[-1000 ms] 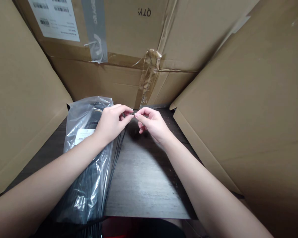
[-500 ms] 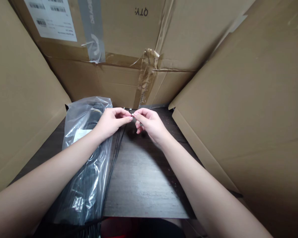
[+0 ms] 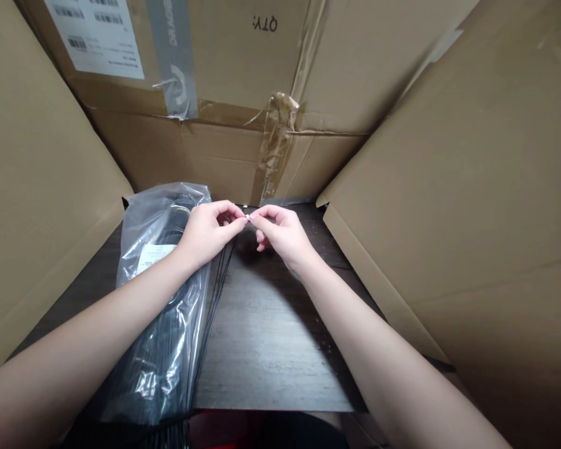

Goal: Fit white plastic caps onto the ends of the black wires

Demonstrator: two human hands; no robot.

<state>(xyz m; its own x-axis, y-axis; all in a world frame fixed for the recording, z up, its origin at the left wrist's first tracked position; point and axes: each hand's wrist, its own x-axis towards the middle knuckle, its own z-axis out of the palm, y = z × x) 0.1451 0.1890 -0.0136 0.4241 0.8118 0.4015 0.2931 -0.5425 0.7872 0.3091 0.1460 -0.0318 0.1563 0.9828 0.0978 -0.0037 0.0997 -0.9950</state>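
Observation:
Above the dark table, my left hand (image 3: 210, 231) and my right hand (image 3: 283, 234) meet fingertip to fingertip. Between their pinched thumbs and forefingers is a small white connector (image 3: 247, 217), mostly covered by the fingers. Thin black cables (image 3: 217, 293) run from beneath my left hand down the table toward its front edge. Another tiny white tip (image 3: 245, 206) shows just behind the fingertips. Under my left forearm lies a clear plastic bag (image 3: 166, 349) full of coiled black cables, with a white label (image 3: 154, 254) on it.
Cardboard walls rise on the left (image 3: 37, 187) and right (image 3: 472, 187). A taped cardboard box (image 3: 224, 149) closes off the back. The dark wooden table (image 3: 271, 349) ends at a front edge near my body, where cable ends hang over.
Both hands stay pinched together, with the fingertips shifted very slightly left. White tips seen behind my left fingers earlier are now partly covered. The bag and cables look unmoved.

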